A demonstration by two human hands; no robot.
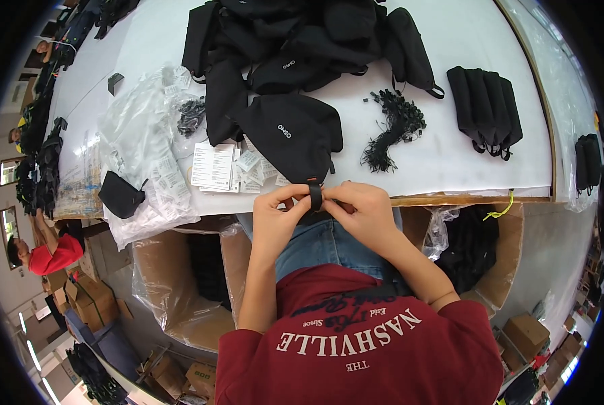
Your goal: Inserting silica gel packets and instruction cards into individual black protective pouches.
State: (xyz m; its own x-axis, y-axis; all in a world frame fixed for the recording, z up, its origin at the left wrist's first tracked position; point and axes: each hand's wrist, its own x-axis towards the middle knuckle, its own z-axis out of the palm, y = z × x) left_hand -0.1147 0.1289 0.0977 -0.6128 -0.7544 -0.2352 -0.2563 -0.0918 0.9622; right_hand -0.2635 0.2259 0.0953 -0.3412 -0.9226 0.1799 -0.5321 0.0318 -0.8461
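A black fabric pouch (288,125) with a small white print lies at the table's front edge, its narrow end toward me. From that end a black strap loop (315,197) hangs over the edge, with a small orange mark at its top. My left hand (277,214) is closed, thumb and fingers pinching the loop from the left. Close against the loop's right side, my right hand (364,208) is closed in a pinch. Its fingertips hide whatever is between them. White printed cards (212,167) and small labels (249,162) lie left of the pouch.
More black pouches (282,34) are heaped at the back. Black corded tags (396,128) lie to the right, beside a row of pouches (485,111). A clear plastic bag (136,142) covers the left side. Lined cartons (180,290) stand beneath the table.
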